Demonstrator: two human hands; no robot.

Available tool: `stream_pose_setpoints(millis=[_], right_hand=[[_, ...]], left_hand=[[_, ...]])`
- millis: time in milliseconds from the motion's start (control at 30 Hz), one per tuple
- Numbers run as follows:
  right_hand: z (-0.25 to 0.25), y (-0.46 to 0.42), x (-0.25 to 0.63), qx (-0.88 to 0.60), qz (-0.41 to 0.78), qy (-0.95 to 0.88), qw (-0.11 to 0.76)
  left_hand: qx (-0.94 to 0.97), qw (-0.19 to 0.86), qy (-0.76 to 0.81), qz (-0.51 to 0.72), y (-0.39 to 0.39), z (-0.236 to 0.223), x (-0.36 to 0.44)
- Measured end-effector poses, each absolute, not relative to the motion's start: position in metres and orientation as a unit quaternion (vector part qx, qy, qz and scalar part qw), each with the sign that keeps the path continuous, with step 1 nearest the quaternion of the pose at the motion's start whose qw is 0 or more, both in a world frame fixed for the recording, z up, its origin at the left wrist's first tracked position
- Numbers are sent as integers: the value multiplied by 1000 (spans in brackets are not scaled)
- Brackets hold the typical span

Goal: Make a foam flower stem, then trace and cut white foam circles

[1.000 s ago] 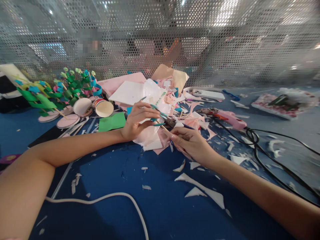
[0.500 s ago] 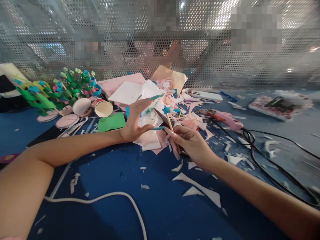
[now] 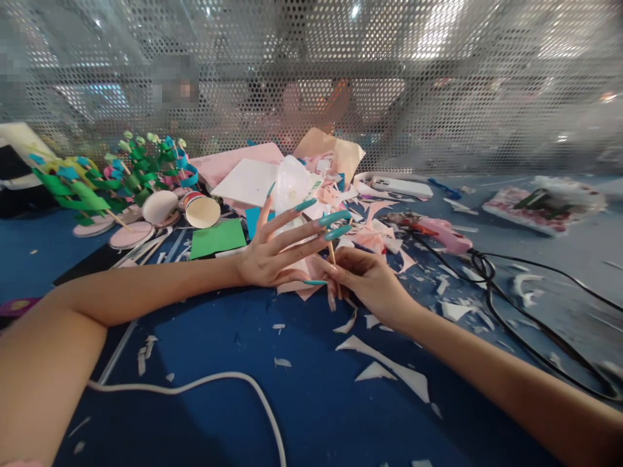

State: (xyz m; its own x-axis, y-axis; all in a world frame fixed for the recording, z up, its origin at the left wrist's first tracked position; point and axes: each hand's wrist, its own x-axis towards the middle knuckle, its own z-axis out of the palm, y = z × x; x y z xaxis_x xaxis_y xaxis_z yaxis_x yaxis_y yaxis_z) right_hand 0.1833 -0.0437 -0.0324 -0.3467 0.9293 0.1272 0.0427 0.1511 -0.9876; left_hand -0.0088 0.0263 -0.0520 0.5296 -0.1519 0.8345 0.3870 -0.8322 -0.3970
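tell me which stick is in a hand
The pale stick pinched between the fingers of the right hand; the green-wrapped sticks farther left are not held.

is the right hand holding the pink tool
No, the right hand holds a thin stick, while the pink tool lies on the table.

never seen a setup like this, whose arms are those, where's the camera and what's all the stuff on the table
There is no machine here, just one person's two bare hands. Every picture comes from one camera worn on that person's head, looking forward and down. The right hand pinches a thin wooden stick. The left hand is open, its fingers hiding the stick's upper end; whether they touch it is unclear. On the blue table lie a green paper sheet, a tipped paper cup, a pink glue gun, a white phone and white scraps. Behind stands a perforated screen.
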Motion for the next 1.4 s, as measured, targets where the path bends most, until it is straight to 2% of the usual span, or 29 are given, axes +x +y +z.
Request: stream_pose_setpoints(millis=[233,400,667,900,1400], right_hand=[[-32,-44,184,-403,505,-647,404],[-34,-43,183,-391,513,-643,413],[-32,-44,183,-398,524,-635,404],[-37,-40,185,-377,559,-598,434],[-33,-41,183,-385,566,-580,441]], left_hand=[[-852,222,-79,-467,24,-48,-7],[-843,262,-70,-465,24,-49,-8],[-855,243,-96,-447,26,-51,-9],[-836,236,-46,-492,30,-53,-8],[-855,246,-102,-445,28,-51,-8]])
